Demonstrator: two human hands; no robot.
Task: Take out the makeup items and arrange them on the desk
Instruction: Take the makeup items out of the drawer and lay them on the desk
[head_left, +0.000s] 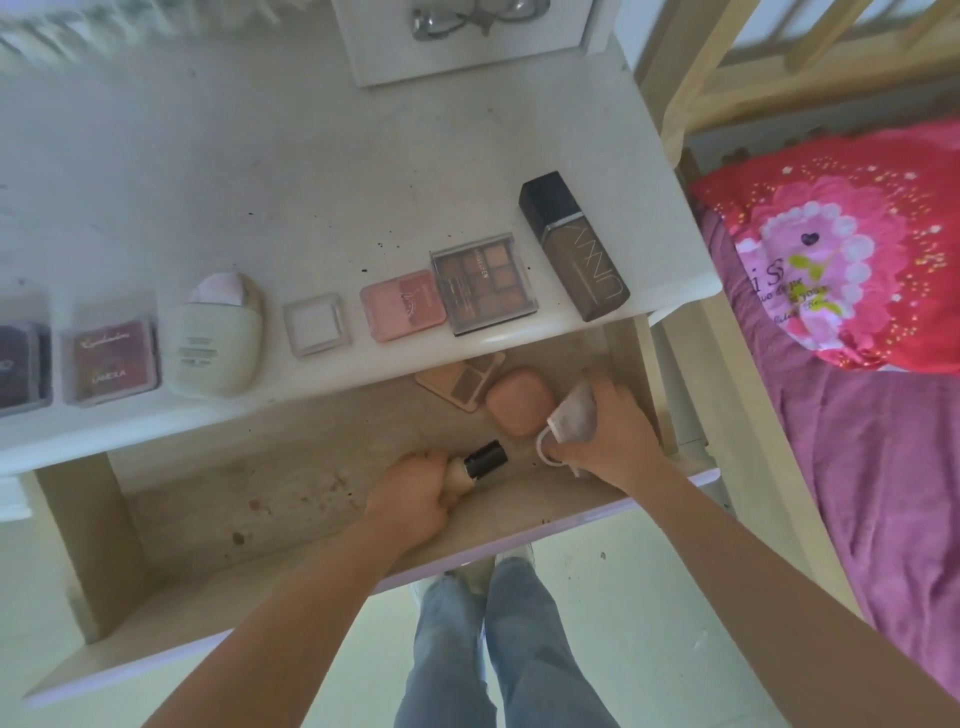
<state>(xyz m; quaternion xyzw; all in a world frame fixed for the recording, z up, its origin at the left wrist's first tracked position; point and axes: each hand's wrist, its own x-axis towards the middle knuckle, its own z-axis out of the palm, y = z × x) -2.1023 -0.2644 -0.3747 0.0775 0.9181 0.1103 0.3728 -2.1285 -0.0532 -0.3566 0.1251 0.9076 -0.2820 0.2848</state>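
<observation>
Reaching into the open drawer (119, 525) below my desk (311, 171), I have both hands closed on makeup at once: my left hand (413, 501) is wrapped round a small beige bottle with a black cap (480, 463), and my right hand (610, 431) grips a soft grey pouch with a white loop (571, 413) against the drawer's right side. Still lying in the drawer, just beyond my right hand, are a peach compact (519, 400) and a tan contour palette (462, 380). Already lined up along the desk's front edge are a tall brown foundation bottle (574, 244), an eyeshadow palette (485, 280), a pink case (402, 305), a small clear square box (317, 323), a cream tube (218, 338) and two dark red palettes (109, 353) at the far left. To do this lift well, I judge I should raise both hands straight up clear of the drawer front, keep the bottle's cap end from knocking the desk lip, and set each piece down in a free spot in the row, labels facing me.
</observation>
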